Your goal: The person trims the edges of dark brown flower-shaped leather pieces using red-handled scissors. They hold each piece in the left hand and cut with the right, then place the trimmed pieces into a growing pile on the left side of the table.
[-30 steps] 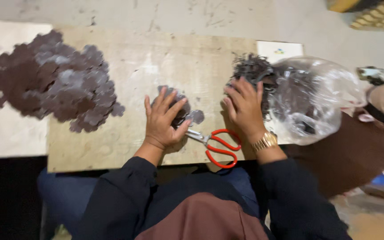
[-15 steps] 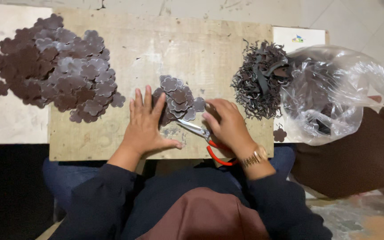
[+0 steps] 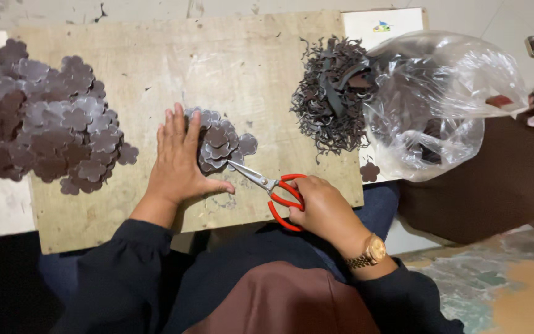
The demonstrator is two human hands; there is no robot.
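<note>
Down onto the red-handled scissors [image 3: 271,188] went the right hand [image 3: 321,210], which half a second before had hovered over the blades; now its fingers were curled closed through the loops at lower centre of the frame, blades nearly shut and tips touching the small pile of brown flower cutouts [image 3: 220,141]. Left hand [image 3: 179,164] lay flat and open on the wooden board [image 3: 236,68], fingertips on that pile's left edge, holding nothing. Big cutout heap [image 3: 44,120] sat upper left, dark scraps [image 3: 332,93] and clear plastic bag [image 3: 446,93] upper right.
</note>
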